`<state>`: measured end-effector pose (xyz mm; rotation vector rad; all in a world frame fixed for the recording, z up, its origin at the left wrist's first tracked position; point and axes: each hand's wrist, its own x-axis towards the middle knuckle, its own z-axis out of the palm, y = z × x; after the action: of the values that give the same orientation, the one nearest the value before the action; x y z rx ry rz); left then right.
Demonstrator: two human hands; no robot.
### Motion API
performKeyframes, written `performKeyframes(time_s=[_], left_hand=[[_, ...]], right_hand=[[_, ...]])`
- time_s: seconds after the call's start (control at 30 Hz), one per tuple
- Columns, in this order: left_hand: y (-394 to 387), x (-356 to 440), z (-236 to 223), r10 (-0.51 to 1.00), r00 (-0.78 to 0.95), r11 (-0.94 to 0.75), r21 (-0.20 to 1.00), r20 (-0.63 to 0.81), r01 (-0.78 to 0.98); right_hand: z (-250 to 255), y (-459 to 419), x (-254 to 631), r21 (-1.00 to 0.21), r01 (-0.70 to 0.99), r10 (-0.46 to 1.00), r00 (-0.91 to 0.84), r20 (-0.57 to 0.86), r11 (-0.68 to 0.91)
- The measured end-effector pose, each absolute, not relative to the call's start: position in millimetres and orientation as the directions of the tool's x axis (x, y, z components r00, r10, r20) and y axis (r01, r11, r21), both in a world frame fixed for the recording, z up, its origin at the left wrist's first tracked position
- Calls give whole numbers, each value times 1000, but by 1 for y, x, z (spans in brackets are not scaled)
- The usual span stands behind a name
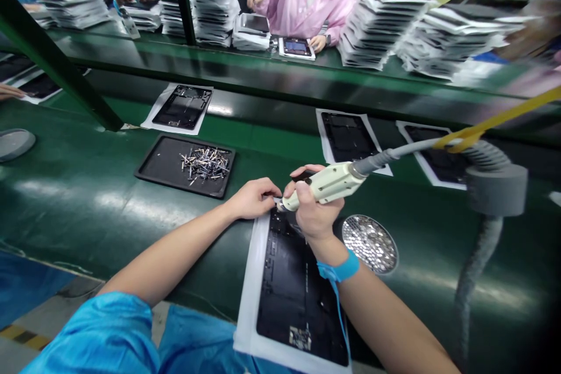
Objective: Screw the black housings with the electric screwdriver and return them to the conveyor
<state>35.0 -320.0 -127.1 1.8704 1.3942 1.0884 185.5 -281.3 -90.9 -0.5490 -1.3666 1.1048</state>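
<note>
My right hand [319, 210] is wrapped around a cream-coloured electric screwdriver [335, 182], its cable leading up to the right. The screwdriver's tip points down at the upper left corner of a black tablet housing [291, 286]. Under that housing lies a white sheet [250, 304], reaching over the front edge of the bench. My left hand [255, 198] is at the same corner, its fingers drawn together near the tip; what they pinch, if anything, is hidden. A blue wrist strap [339, 269] circles my right wrist, with its cord hanging across the housing.
A black tray [164, 166] of small metal parts [205, 163] sits left. Right of the housing is a round dish of shiny pieces [370, 243]. A grey flexible hose [477, 269] stands farther right. Several housings lie beyond; co-workers [302, 0] sit behind stacks [214, 0].
</note>
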Motion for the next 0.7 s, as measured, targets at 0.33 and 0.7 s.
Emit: performKeyframes(time_s=[0.33,0.7], left_hand=[[-322,39,-130,925,238,-380,712,296,590],[-322,37,-129,925,281,-377,715,256,588]], right_hand=[[-77,-282,188,-827,-320,850,-103,516,463],[-79,-280,187,-803,-360,838,-94,538,476]])
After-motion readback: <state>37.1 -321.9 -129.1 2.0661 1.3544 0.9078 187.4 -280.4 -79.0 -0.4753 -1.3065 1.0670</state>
